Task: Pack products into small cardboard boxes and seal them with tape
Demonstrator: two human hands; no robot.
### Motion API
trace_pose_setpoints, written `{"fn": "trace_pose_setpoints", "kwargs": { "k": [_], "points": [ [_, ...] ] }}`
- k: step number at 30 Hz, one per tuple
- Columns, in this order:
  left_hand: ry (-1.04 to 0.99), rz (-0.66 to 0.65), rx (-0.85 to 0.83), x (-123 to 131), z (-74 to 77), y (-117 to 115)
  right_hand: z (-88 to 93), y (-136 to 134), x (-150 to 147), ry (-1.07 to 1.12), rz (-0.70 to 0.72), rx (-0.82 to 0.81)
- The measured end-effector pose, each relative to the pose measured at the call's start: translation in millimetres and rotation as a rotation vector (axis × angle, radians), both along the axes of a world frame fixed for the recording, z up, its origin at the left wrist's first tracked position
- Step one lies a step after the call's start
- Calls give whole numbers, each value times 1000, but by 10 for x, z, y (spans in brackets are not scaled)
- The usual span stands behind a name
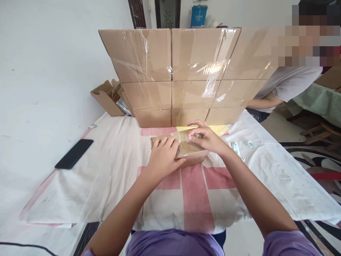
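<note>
A small brown cardboard box lies on a white cloth with pink bands, its top partly covered with clear tape. My left hand rests on the box's left half, fingers curled over the top and thumb against its near side. My right hand sits over the box's right end, fingers pinched on a strip of clear tape at the top.
A wall of stacked, taped cardboard boxes stands right behind the small box. An open flat carton lies at the back left, a black phone on the left. Tape rolls lie to the right. Another person sits behind, right.
</note>
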State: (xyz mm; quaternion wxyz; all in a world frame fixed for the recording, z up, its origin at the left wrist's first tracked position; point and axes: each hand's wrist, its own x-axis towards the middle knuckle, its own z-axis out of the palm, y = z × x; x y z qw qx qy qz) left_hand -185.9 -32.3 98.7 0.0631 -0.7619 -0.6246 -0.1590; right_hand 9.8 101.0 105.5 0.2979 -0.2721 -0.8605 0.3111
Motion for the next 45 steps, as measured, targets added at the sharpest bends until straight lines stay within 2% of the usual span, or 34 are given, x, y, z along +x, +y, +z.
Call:
{"fn": "trace_pose_setpoints", "kwargs": {
  "k": [5,15,21,24,32,37,41,45],
  "points": [
    [-10,9,-9,5,5,1,23,5,-12,-9,40,-36],
    [25,-22,13,9,7,1,34,-5,-93,-204,-61,22],
    [22,-5,7,12,22,-18,94,28,-61,23,3,-148],
    [28,-12,8,16,28,-31,115,31,-54,-43,39,-194],
    [52,-12,0,30,12,-54,50,29,-108,-179,0,-61],
    [71,-8,-1,51,-7,-54,70,-35,-126,-279,-69,-16],
    [74,-4,-6,72,3,-60,71,-45,-135,-262,-73,16],
    [69,6,-14,73,8,-71,10,-22,-156,-260,-199,14]
  ]
}}
